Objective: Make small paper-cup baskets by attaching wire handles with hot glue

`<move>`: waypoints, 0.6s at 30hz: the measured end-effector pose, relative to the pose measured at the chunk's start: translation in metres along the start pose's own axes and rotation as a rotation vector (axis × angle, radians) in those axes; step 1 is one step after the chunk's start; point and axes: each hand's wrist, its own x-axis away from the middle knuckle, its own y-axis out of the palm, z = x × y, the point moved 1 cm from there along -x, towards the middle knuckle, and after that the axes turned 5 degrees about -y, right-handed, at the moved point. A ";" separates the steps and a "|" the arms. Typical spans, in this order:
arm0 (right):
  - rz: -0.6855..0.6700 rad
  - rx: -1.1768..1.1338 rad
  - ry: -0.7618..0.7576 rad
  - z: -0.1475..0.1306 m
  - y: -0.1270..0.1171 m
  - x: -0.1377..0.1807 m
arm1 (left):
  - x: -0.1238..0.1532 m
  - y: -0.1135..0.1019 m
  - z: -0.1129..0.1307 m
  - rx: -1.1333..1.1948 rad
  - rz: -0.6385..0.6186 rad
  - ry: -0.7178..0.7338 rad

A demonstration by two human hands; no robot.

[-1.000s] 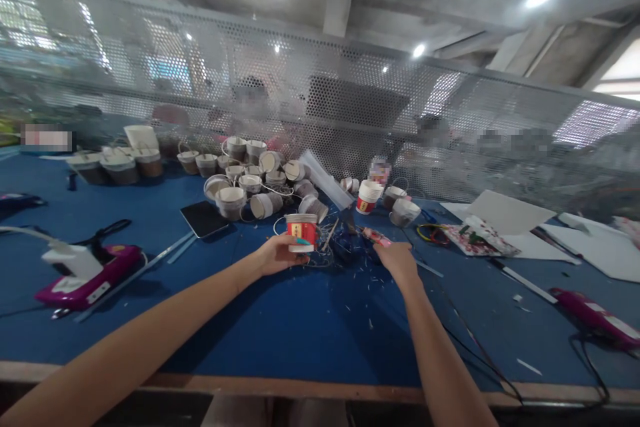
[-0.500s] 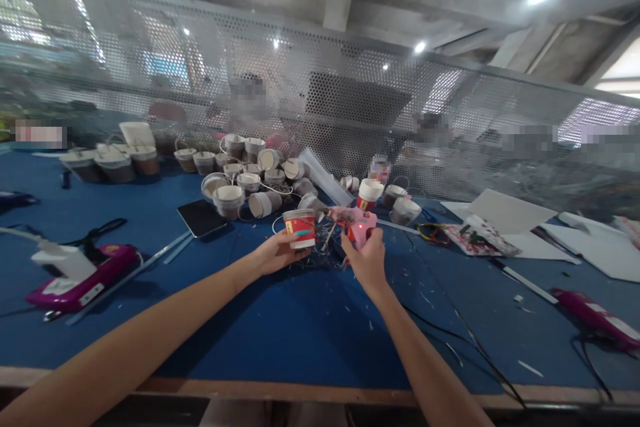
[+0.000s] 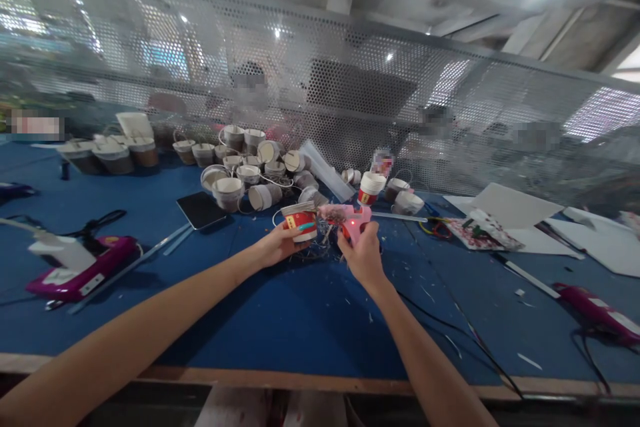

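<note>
My left hand [image 3: 281, 245] is closed around a red paper cup [image 3: 300, 219] with a white base, a grey band at its rim and a thin handle loop at its left side. The cup tilts slightly. My right hand [image 3: 364, 253] grips a pink hot glue gun [image 3: 354, 219] with a small red light. A clear glue stick [image 3: 397, 216] sticks out of its rear. The gun's nozzle points left, close to the cup's right side; whether they touch I cannot tell. Behind them lies a tangle of glue strings and scraps [image 3: 320, 247].
Several grey-wrapped cups [image 3: 229, 193] are heaped behind my left hand. A stack of red paper cups [image 3: 372, 188] stands beyond the gun. A black phone [image 3: 201, 211] and a purple power strip [image 3: 85, 270] lie left; white sheets [image 3: 515, 210] lie right. Perforated metal panels [image 3: 280, 73] close off the back.
The cup in my left hand has tipped, its right side higher than before. The glue gun has turned slightly and its nozzle sits nearer the cup's rim.
</note>
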 end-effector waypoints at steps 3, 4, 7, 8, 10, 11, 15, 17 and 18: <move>-0.005 0.001 -0.023 0.001 0.001 0.000 | -0.002 -0.001 -0.001 -0.022 0.008 0.024; -0.008 -0.001 -0.031 0.002 0.001 0.000 | -0.002 -0.001 -0.001 -0.026 0.007 0.033; 0.000 0.009 -0.053 0.003 0.002 0.001 | -0.003 -0.003 -0.002 -0.036 0.022 0.049; 0.007 0.015 -0.058 0.003 0.002 0.001 | -0.003 -0.003 -0.002 -0.040 0.027 0.049; 0.017 0.025 -0.065 0.002 0.002 0.001 | -0.003 -0.003 -0.002 -0.049 0.032 0.048; 0.017 0.026 -0.065 0.001 0.002 0.001 | -0.003 -0.002 -0.002 -0.054 0.028 0.048; 0.009 0.029 -0.065 0.001 0.002 0.001 | -0.002 -0.001 -0.001 -0.065 -0.014 0.063; 0.010 0.038 -0.066 0.002 0.002 0.001 | -0.002 -0.001 -0.001 -0.058 -0.023 0.070; 0.011 0.044 -0.066 0.002 0.002 0.001 | -0.003 -0.002 -0.001 -0.053 -0.024 0.069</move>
